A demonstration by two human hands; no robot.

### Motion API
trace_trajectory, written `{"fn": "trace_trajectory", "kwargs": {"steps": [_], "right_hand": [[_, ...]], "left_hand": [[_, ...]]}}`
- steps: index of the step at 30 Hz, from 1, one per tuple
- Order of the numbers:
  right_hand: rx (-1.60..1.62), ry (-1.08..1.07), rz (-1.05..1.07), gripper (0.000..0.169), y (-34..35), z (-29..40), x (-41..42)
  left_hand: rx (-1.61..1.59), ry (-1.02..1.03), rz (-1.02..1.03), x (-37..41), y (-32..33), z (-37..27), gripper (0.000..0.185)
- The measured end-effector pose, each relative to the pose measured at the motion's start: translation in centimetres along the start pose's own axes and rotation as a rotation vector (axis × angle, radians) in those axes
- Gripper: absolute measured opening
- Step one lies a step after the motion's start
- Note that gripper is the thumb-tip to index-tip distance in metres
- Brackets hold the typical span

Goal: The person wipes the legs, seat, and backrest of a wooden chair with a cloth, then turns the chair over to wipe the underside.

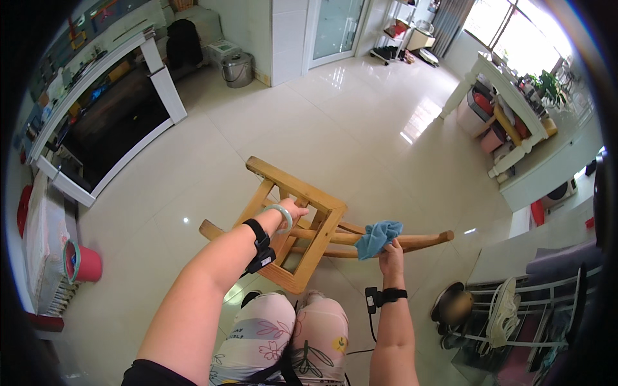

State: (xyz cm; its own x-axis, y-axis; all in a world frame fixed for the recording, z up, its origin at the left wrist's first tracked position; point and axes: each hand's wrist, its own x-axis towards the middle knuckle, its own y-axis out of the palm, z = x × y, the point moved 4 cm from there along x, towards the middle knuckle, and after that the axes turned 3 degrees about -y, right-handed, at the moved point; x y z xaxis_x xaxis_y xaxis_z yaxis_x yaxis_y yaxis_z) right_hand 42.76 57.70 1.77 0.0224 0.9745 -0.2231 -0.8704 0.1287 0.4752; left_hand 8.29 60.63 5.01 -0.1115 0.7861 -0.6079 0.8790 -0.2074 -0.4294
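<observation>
A light wooden chair (310,189) lies tipped over on the floor in front of my knees, its long curved posts pointing right. My left hand (291,211), with a pale bangle at the wrist, grips a bar inside the square frame; the fingertips are partly hidden. In my right hand (392,258) is a crumpled blue cloth (379,237). The cloth is wrapped over one of the curved posts (425,239), around the middle of its length.
At right stands a metal shoe rack (528,343) with shoes. A red bucket (89,260) is at left, below a white-framed cabinet (135,149). Farther off are a lidded metal pail (237,70) and a white table (519,159). Glossy tiles (357,125) cover the floor.
</observation>
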Motion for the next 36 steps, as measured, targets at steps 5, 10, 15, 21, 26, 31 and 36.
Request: {"fn": "trace_trajectory", "kwargs": {"steps": [5, 10, 15, 21, 26, 31, 36], "right_hand": [[0.017, 0.011, 0.014, 0.031, -0.5, -0.9, 0.0], [0.068, 0.014, -0.022, 0.03, -0.5, -0.4, 0.0], [0.039, -0.029, 0.015, 0.033, 3.2, 1.9, 0.5], [0.067, -0.143, 0.145, 0.034, 6.1, 4.6, 1.7], [0.045, -0.086, 0.177, 0.023, 5.1, 2.4, 1.4], [-0.035, -0.06, 0.193, 0.023, 5.4, 0.1, -1.4], [-0.132, 0.023, 0.192, 0.024, 4.8, 0.2, -2.9]], "left_hand": [[-0.153, -0.319, 0.038, 4.8, 0.8, 0.8, 0.036], [-0.212, -0.5, 0.123, 4.9, 0.7, -0.4, 0.025], [-0.317, -0.403, 0.146, 4.4, -2.7, 0.0, 0.013], [-0.68, 0.026, 0.213, 0.4, -5.6, -3.8, 0.028], [-1.033, 0.047, 0.195, -1.8, -5.6, -1.7, 0.068], [-1.237, 0.036, -0.009, 0.5, -4.1, 6.0, 0.081], [-1.187, -0.049, -0.019, -3.3, -2.2, 9.7, 0.076]]}}
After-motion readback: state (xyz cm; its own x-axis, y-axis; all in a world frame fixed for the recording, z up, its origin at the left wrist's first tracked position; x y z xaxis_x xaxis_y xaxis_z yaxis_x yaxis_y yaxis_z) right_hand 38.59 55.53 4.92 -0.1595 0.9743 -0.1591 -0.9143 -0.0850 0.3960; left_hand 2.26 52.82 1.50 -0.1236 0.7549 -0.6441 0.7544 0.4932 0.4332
